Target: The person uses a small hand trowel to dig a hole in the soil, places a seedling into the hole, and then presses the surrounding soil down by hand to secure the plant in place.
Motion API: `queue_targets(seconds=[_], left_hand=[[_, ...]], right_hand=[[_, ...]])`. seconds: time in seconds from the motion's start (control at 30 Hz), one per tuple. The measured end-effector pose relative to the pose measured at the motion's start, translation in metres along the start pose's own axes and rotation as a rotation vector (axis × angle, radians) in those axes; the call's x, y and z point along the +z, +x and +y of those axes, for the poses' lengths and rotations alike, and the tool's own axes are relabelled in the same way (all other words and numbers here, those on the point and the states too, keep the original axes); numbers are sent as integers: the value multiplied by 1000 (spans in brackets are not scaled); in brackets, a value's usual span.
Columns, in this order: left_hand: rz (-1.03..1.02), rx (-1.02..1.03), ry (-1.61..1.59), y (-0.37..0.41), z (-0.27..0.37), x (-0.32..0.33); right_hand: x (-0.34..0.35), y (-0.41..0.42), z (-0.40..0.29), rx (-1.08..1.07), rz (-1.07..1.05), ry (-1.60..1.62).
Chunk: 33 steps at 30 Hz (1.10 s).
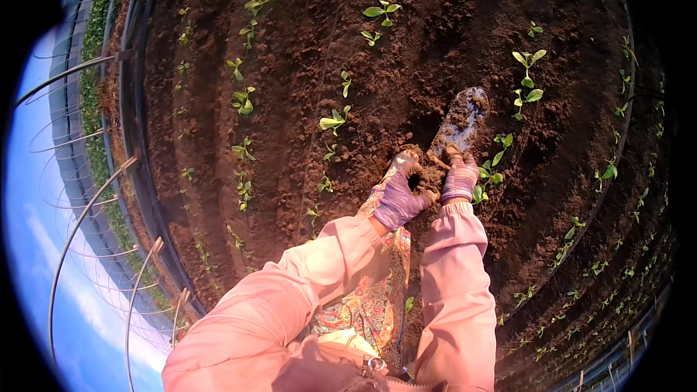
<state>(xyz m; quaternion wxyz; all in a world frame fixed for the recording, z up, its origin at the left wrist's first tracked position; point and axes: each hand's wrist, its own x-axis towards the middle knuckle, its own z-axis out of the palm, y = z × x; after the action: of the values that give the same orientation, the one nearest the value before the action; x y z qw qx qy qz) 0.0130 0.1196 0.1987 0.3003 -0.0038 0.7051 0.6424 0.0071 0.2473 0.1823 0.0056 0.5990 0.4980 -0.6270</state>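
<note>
Both my hands wear purple-striped gloves with soil-covered fingers, close together over dark brown soil. My left hand (400,196) curves around a clump of damp soil (430,175), fingers on its far side and thumb on its near side; how firmly it grips is unclear. My right hand (460,175) has its fingers closed at the near end of a long, whitish, soil-caked object (460,122) with a rounded far end. Mud hides whether this is a trowel blade or something else. Just right of my right hand stand green seedlings (496,177).
Rows of young leafy seedlings (333,121) line the furrowed soil on both sides. More plants (527,68) stand ahead right. Patterned trousers (359,310) show beneath my pink sleeves (454,272). Bent hoops (87,207) and a long dark edging (141,136) border the left.
</note>
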Motion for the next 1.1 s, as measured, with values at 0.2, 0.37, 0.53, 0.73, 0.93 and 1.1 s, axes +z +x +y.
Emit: queue_targets(seconds=[0.2,0.37,0.53,0.73,0.93,1.1], left_hand=[[32,-197,-197,12,28,-3],[29,-265,-89,41,38,-1],[11,-195,270,57,70,-7],[-264,-150,345,48,78,-32],[-120,-248,9,114,79,-45],[-212,-239,204,163,75,-21]], right_hand=[[20,15,-3,41,78,-90],[34,42,-16,143,25,130],[47,91,14,216,170,42],[45,124,-22,306,347,69],[1,144,-38,15,92,547],[-18,141,-17,92,-242,1044]])
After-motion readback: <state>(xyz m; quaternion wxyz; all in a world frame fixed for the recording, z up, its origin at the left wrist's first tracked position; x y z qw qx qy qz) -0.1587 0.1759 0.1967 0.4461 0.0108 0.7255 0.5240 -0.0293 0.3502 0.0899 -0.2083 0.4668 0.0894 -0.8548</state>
